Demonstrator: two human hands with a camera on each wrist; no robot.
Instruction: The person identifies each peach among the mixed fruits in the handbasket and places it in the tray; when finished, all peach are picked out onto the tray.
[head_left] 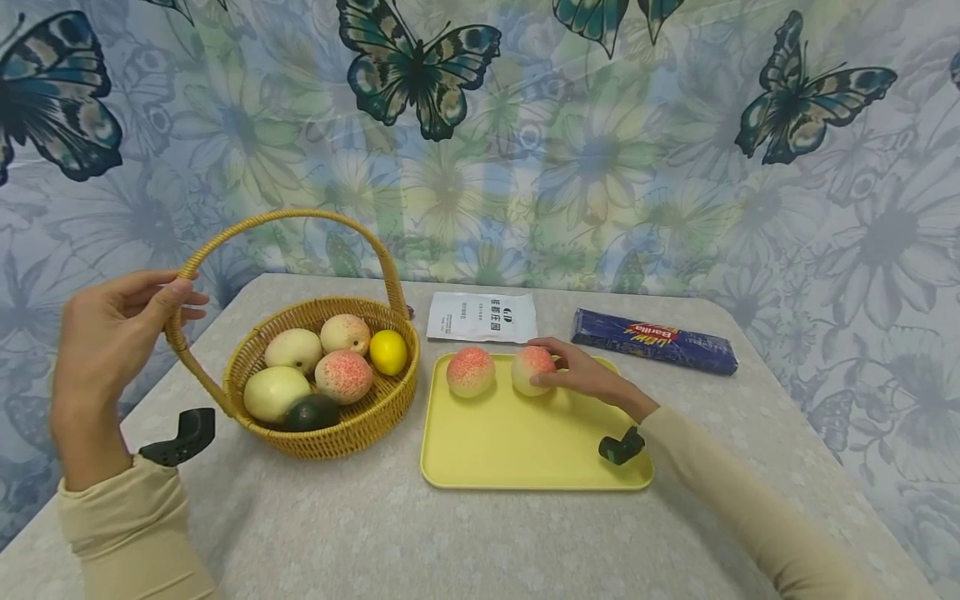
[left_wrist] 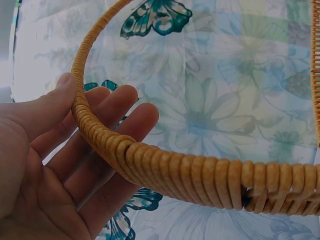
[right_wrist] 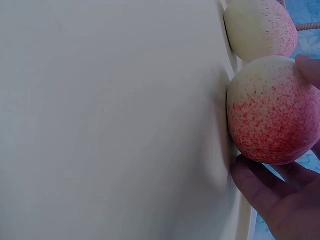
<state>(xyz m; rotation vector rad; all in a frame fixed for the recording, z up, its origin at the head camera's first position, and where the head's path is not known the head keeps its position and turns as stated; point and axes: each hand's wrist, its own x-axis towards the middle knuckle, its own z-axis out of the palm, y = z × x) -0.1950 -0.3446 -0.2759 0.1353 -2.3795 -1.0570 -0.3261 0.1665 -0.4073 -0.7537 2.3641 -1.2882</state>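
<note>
White packet [head_left: 482,317] print (too small to read)

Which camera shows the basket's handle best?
The head view: the whole handle arches over the basket, left hand holding it. The left wrist view shows only a close stretch across the fingers; the right wrist view shows none.
</note>
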